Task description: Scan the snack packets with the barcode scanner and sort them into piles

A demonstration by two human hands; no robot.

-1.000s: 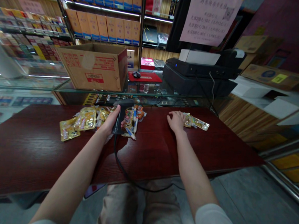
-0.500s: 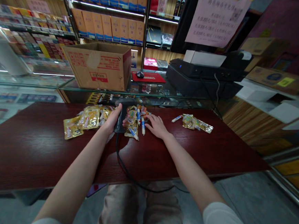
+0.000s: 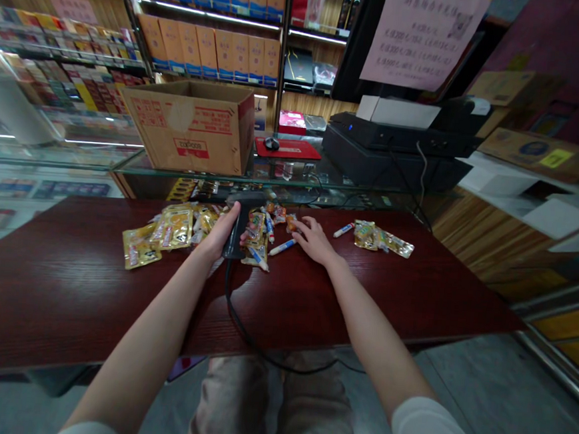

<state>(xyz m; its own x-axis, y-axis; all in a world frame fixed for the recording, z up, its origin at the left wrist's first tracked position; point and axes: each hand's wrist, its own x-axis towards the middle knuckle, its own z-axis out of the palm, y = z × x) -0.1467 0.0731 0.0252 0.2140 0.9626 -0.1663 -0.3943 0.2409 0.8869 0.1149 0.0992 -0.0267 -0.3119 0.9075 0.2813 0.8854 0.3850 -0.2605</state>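
1. Left hand [image 3: 219,235]: wrapped around a black scanner [image 3: 236,237].
2. Right hand [image 3: 315,242]: at 1 blue-and-white tube [image 3: 282,246] on the counter [image 3: 312,306], right of the scanner; cannot tell if gripping.
3. Since 0.5 seconds ago, this tube has swung rightward.

dim o/all, shelf strip lights [image 3: 210,13] glowing, soft glare on table [image 3: 292,304], rt side darker, edges stretched & blurry

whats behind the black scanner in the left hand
Gold packets show on both sides of the scanner; whatever lies directly behind it and the left hand is covered.
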